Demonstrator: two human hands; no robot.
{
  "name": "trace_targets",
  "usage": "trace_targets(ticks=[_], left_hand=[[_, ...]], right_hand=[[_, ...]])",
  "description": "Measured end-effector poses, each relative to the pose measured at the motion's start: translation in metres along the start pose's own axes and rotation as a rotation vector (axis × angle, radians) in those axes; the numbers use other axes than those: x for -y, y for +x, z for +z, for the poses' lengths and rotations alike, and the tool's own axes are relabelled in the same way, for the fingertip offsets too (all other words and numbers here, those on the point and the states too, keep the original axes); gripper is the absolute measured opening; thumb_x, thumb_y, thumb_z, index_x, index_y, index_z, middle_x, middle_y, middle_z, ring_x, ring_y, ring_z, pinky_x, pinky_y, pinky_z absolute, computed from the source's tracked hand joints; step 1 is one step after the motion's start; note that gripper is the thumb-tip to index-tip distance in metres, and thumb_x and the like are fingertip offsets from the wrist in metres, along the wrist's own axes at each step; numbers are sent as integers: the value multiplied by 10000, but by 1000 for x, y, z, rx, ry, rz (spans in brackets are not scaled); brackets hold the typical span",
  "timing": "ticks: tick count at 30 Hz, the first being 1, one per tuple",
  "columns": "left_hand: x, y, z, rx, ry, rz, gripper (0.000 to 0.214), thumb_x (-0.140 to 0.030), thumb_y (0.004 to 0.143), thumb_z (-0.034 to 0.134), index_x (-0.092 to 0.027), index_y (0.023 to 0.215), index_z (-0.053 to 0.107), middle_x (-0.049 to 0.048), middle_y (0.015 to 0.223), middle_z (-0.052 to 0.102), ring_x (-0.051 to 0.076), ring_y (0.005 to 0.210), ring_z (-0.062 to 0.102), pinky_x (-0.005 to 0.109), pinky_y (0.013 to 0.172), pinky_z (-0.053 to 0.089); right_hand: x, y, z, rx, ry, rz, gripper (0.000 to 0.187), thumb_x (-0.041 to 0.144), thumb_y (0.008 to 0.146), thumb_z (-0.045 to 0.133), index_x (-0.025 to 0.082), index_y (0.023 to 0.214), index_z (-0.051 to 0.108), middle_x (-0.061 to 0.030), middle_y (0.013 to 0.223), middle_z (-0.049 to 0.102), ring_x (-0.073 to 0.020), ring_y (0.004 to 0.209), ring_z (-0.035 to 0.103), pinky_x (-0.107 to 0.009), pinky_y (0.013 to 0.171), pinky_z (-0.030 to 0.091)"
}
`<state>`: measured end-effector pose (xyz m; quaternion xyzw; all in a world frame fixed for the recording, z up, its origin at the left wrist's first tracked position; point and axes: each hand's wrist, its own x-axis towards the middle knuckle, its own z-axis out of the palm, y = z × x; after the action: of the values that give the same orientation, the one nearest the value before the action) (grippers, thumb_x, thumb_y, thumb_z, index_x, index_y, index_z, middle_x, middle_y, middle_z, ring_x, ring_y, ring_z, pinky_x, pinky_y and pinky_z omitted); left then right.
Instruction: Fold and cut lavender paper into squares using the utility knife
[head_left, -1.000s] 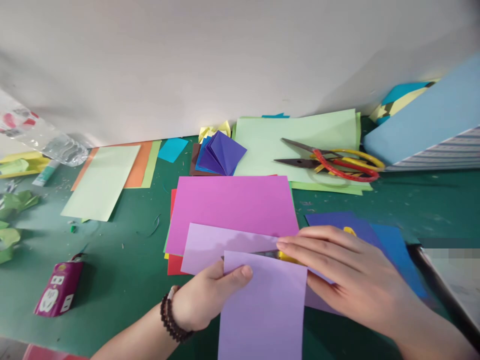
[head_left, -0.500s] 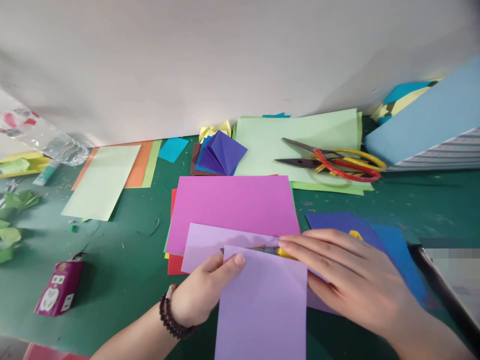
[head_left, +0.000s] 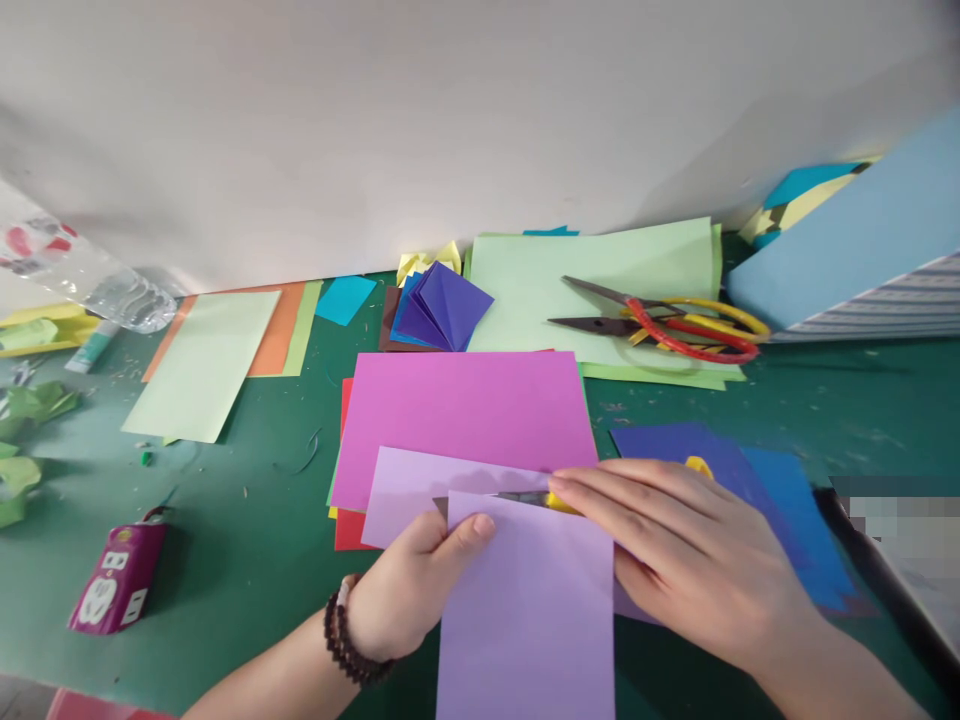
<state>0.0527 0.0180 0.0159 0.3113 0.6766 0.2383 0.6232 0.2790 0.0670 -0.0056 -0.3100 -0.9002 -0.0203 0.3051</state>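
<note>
My left hand (head_left: 427, 575), with a dark bead bracelet at its wrist, pinches the left edge of a light purple paper sheet (head_left: 529, 610), thumb on top. My right hand (head_left: 690, 560) lies with its fingers together over a yellow-handled utility knife (head_left: 562, 502). Its grey blade runs left behind the sheet's upper edge, with the tip showing beside my left thumb. Most of the handle is hidden under my right hand. More light purple paper (head_left: 427, 485) lies behind the blade, on top of a magenta sheet (head_left: 465, 405).
Large scissors (head_left: 660, 325) rest on pale green sheets (head_left: 525, 290) at the back. Folded blue-violet papers (head_left: 454, 310) lie beside them. Blue sheets (head_left: 787, 500) are at right, near a light blue box (head_left: 855, 240). A purple carton (head_left: 120, 580) and plastic bottle (head_left: 112, 275) are at left.
The knife and my right hand have slid slightly left, so a little more blade tip shows past the sheet's edge. My left hand still pinches the sheet.
</note>
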Motion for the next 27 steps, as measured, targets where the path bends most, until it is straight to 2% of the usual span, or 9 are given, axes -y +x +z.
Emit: trace_targets(ticks=[3, 7, 14, 18, 27], left_hand=[[1, 0, 2, -42, 15, 4, 574, -643, 728, 655, -219, 535, 319, -68, 541, 217, 104, 532, 238, 281, 526, 242], [0, -2, 2, -22, -1, 39, 566, -626, 741, 652, -223, 530, 315, -67, 539, 205, 110, 536, 241, 290, 528, 224], [-9, -2, -1, 107, -73, 100, 636, -781, 686, 556, -221, 558, 285, -70, 562, 192, 95, 542, 195, 282, 511, 169], [-10, -3, -2, 80, -37, 93, 651, -814, 656, 542, -217, 559, 305, -73, 558, 202, 90, 537, 208, 273, 499, 185], [-5, -4, -5, 78, -55, 145, 537, -690, 744, 589, -217, 550, 426, -49, 535, 272, 129, 567, 328, 281, 525, 265]], right_hand=[[0, 0, 0, -7, -1, -9, 529, -18, 786, 466, 187, 1264, 566, -29, 1093, 711, -206, 987, 648, -384, 885, 517], [-1, 0, 0, -2, 4, 16, 519, 3, 805, 476, 219, 1269, 565, -18, 1093, 710, -205, 999, 646, -381, 895, 510], [-3, 4, -3, -36, -21, 33, 400, 60, 840, 569, 198, 1215, 585, -24, 1045, 724, -205, 963, 646, -363, 867, 499], [-3, 4, -2, -38, 10, 32, 407, 60, 849, 563, 203, 1229, 571, -21, 1043, 723, -203, 958, 645, -368, 850, 506], [-1, 4, -3, -26, 74, 63, 442, 65, 847, 551, 232, 1255, 564, -20, 1036, 724, -202, 941, 659, -370, 842, 525]])
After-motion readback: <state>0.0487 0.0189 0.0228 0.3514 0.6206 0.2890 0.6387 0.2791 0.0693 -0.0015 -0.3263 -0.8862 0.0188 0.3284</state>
